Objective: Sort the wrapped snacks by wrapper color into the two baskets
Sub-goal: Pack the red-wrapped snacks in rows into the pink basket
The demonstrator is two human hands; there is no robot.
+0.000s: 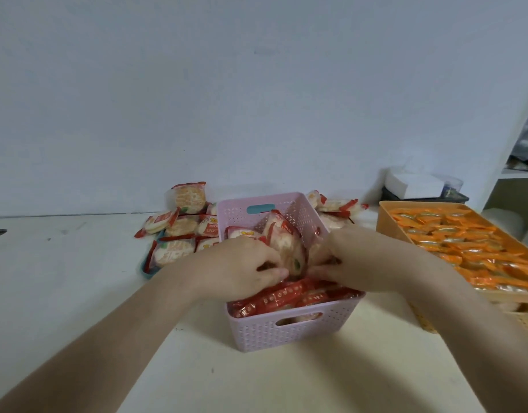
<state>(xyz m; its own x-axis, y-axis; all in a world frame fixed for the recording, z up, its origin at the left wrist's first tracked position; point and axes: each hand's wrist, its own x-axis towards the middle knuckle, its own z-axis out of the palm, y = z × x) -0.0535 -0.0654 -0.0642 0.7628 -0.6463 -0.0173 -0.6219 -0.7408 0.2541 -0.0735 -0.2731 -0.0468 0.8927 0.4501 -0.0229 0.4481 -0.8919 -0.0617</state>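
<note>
Red-wrapped snacks (286, 296) fill pink basket (286, 329); left hand (242, 263) and right hand (358, 257), fingers curled, pinch one upright packet (283, 242) inside.

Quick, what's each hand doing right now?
Left hand: pinching a snack in the pink basket.
Right hand: pinching a snack there too.

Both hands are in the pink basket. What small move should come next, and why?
Probably press the tilted red-wrapped packet down beside the packed row, then let go: the left hand and right hand both pinch it inside the pink basket, and it sticks up above the rest.
</note>
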